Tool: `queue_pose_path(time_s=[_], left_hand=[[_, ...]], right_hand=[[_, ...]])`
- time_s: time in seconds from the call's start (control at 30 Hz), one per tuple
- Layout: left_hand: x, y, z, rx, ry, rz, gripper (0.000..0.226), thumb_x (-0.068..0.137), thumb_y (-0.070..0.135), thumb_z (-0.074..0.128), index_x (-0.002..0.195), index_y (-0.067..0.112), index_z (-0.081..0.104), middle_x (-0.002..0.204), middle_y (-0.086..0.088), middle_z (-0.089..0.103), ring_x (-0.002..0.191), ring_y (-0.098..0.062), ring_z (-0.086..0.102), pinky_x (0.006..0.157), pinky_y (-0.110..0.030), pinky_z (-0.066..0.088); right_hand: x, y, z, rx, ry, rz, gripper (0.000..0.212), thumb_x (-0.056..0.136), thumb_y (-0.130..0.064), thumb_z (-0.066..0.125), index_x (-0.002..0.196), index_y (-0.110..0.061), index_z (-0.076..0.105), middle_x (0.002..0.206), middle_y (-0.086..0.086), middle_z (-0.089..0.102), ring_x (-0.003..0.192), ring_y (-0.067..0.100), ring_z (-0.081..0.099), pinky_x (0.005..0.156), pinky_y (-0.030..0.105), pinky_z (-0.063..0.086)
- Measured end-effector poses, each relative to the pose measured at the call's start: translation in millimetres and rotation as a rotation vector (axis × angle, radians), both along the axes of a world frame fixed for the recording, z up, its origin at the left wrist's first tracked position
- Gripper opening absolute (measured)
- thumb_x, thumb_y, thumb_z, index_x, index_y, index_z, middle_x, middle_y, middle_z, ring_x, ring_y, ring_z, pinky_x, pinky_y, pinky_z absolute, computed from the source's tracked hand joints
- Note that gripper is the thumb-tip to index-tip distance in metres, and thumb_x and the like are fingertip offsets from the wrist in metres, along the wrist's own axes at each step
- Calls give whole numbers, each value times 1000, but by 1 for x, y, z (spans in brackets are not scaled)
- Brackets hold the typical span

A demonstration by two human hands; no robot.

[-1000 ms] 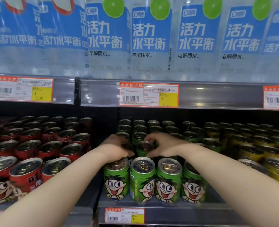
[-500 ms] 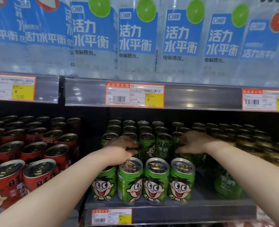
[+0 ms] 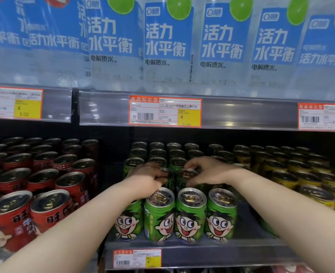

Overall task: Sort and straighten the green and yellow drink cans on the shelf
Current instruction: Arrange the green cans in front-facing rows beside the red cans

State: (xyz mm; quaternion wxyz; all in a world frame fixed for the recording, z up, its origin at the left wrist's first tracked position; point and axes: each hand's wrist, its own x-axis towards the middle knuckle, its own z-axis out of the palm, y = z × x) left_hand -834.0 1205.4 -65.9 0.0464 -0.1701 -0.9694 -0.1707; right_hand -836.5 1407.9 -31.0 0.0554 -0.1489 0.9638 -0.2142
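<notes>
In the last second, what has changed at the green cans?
The right hand came back left from near the yellow cans; its fingers now curl over a second-row green can, beside the neighbour can that the left hand grips. The left hand and the front-row green cans stayed as they were.

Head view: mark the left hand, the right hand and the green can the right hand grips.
left hand (image 3: pixel 149 177): head view, knuckles.
right hand (image 3: pixel 210 170): head view, back of hand.
green can (image 3: pixel 188 173): head view, lid.
</notes>
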Motion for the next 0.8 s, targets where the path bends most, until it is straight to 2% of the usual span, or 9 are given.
queue_pose_path(time_s=[0.13, 0.27, 0.37, 0.47, 0.63, 0.73, 0.8], left_hand=[[-1, 1, -1, -2, 16, 0, 34, 94, 38, 47, 127, 36, 55, 143, 7, 41, 131, -18, 38, 110, -32, 30], [-3, 0, -3, -6, 19, 4, 34, 93, 39, 47, 126, 37, 55, 144, 7, 40, 131, -18, 38, 110, -33, 30], [-6, -1, -5, 4, 19, 5, 33, 93, 38, 48, 125, 36, 56, 144, 6, 40, 131, -17, 38, 110, -33, 30], [-6, -1, -6, 21, 10, 12, 33, 93, 38, 48, 125, 37, 56, 145, 6, 38, 133, -17, 37, 112, -33, 28], [-5, 0, -4, 25, 17, 13, 33, 93, 38, 48, 125, 36, 56, 144, 6, 39, 132, -17, 38, 111, -31, 29], [-4, 1, -3, 21, 25, 11, 32, 94, 37, 48, 125, 36, 56, 142, 7, 41, 130, -16, 39, 109, -30, 31], [-4, 1, -3, 20, 21, 13, 33, 94, 37, 47, 125, 36, 56, 142, 8, 41, 130, -16, 39, 109, -30, 31]], right_hand=[[0, -1, -5, -62, 35, -17, 63, 73, -34, 77, 129, -27, 48, 131, -4, 52, 112, 11, 52, 93, 23, 43], [4, 24, 7, -104, 72, -59, 51, 80, -41, 68, 127, -27, 52, 131, -5, 53, 109, 10, 51, 94, 24, 41], [-3, 61, 18, 67, 181, -229, 48, 84, -42, 63, 127, -22, 54, 131, 1, 54, 111, 15, 51, 90, 23, 40], [-11, 92, 8, 266, 63, -333, 57, 79, -45, 68, 129, -22, 52, 133, 4, 54, 118, 22, 51, 95, 28, 42], [-10, 106, -2, 222, -15, -359, 71, 75, -38, 74, 136, -18, 43, 140, 5, 47, 124, 22, 47, 97, 26, 40], [-2, 95, 5, 213, -86, -265, 79, 71, -30, 79, 138, -20, 38, 140, 4, 44, 120, 20, 49, 86, 26, 48], [2, 81, 6, 141, -116, -207, 73, 72, -24, 78, 135, -23, 41, 137, 4, 46, 113, 19, 53, 81, 28, 54]])
